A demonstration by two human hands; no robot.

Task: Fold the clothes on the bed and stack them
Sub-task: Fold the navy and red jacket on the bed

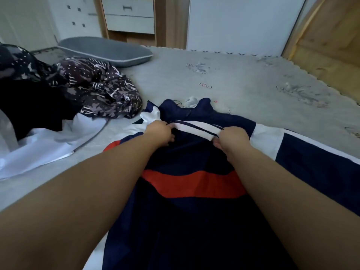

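Left hand (158,131) and right hand (232,136) both pinch the jacket (185,201) near its collar end, fingers curled into the fabric either side of a white stripe (194,128) that runs roughly 9 to 3 o'clock between them. Bed (253,84) carries everything. Jacket is navy with a red band, lying flat centre-frame, long axis 6 to 12 o'clock, collar at 12, hem toward the person; one sleeve runs off toward 3 to 4 o'clock. Both hands about equally near the collar, so my guess is a symmetric pull or smoothing comes before the fold. Unfolded patterned garment (101,88) sits at 10 o'clock, white cloth (48,145) at 9, well apart from the hands. No stack visible yet.
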